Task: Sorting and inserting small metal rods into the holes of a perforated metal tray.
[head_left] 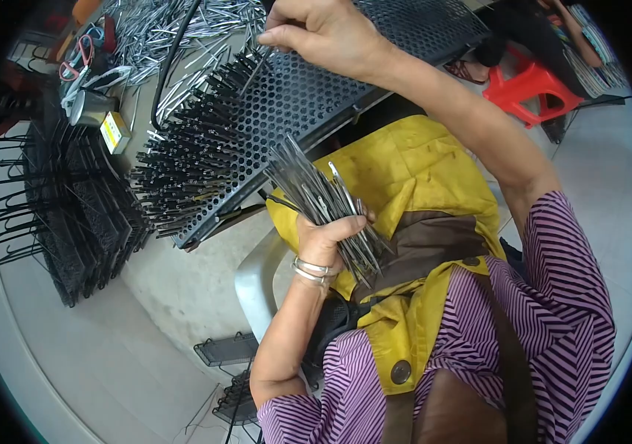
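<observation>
My left hand [323, 240] is wrapped round a thick bundle of thin silver metal rods [308, 181], some with flattened ends, held over my lap. Higher up, my right hand [327, 33] is closed in a pinch above a black perforated rack [286, 111]. A single thin metal rod [255, 72] runs down from its fingertips toward the rack. Many dark-topped rods [190, 159] stand packed in the holes along the rack's left part. The holes toward the right show no rods.
Loose silver rods [156, 37] lie heaped behind the rack. Left of it are pink-handled scissors [79, 59], a metal cup [92, 107], a small yellow-and-white box [115, 133] and hanging black hooked racks [79, 200]. A red stool [530, 92] and another person's foot are at far right.
</observation>
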`<action>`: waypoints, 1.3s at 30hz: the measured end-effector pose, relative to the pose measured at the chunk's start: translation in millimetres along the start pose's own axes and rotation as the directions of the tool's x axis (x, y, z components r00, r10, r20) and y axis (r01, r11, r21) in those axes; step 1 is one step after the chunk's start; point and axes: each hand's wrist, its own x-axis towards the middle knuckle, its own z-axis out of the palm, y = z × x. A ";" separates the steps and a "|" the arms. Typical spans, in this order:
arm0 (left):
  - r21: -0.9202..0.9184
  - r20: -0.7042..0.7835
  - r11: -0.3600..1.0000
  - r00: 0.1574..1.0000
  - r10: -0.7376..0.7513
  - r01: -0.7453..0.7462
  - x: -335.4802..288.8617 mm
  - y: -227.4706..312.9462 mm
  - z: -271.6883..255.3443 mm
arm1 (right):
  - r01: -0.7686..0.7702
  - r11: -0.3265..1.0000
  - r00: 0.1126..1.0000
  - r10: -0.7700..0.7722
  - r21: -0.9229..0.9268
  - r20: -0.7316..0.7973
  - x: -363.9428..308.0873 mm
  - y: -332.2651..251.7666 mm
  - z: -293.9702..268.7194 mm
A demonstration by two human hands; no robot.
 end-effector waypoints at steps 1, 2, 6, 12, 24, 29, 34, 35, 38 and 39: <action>-0.018 0.021 1.000 1.000 -0.004 0.004 -0.2 -0.4 1.2 | 0.071 0.960 0.997 -0.077 -0.272 -0.013 -0.4 -7.0 -1.4; -0.017 0.024 1.000 1.000 -0.007 0.007 -0.1 -1.1 1.5 | 0.069 0.959 0.997 -0.075 -0.276 -0.014 0.4 -1.6 0.3; -0.024 0.044 0.999 0.999 -0.028 0.029 0.6 -3.5 0.2 | -0.004 1.000 0.998 0.004 -0.003 0.065 4.1 16.0 7.9; -0.030 0.019 0.998 0.999 -0.046 0.046 2.9 -4.8 -1.7 | 0.077 0.922 0.986 -0.013 -0.380 0.166 22.8 11.7 32.2; -0.060 0.026 0.998 1.000 -0.006 0.007 3.5 -0.9 0.4 | 0.350 0.903 0.887 -0.234 -0.250 0.399 40.0 -4.9 57.2; -0.083 0.060 0.997 0.998 0.000 0.005 2.5 2.0 3.7 | 0.341 0.926 0.881 -0.256 -0.159 0.397 35.9 -1.8 51.7; -0.099 0.115 0.995 0.993 0.023 -0.011 2.2 1.1 3.3 | 0.367 0.929 0.807 -0.290 -0.052 0.515 29.4 -0.4 51.2; -0.108 0.117 0.994 0.993 0.015 -0.003 2.5 0.1 2.1 | 0.377 0.924 0.818 -0.300 -0.064 0.491 25.3 3.9 54.9; -0.123 0.105 0.992 0.994 0.011 0.002 2.7 -2.0 -0.4 | 0.247 0.969 0.849 -0.203 -0.026 0.489 16.9 5.6 52.3; -0.132 0.089 0.991 0.996 0.015 -0.003 2.8 -2.2 -1.1 | 0.161 0.986 0.912 -0.129 -0.052 0.389 15.0 5.5 48.6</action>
